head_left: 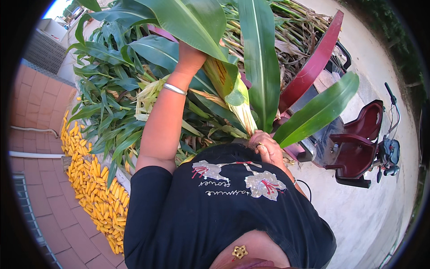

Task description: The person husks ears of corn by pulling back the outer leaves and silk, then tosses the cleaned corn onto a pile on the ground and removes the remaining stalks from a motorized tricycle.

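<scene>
A green corn plant stretches across my front, with broad leaves [260, 64] spreading from it. My left hand [192, 56], a silver bracelet on its wrist, is closed around the plant near the base of an ear; a leaf covers most of the fingers. The corn ear [220, 72] slants down towards my chest, some yellow kernels showing through an opening in its husk. Close to my shirt, my right hand [265, 145] grips the dry tip of the pale husk [243, 116], where brown silk pokes out.
Leafy corn stalks [107, 84] are heaped ahead and to the left. Bare yellow cobs [97, 188] lie along the brick-tiled paving [63, 215]. On the right, a dark red tricycle [352, 148] has a cargo bed with a red side panel [312, 64] and more stalks [295, 40].
</scene>
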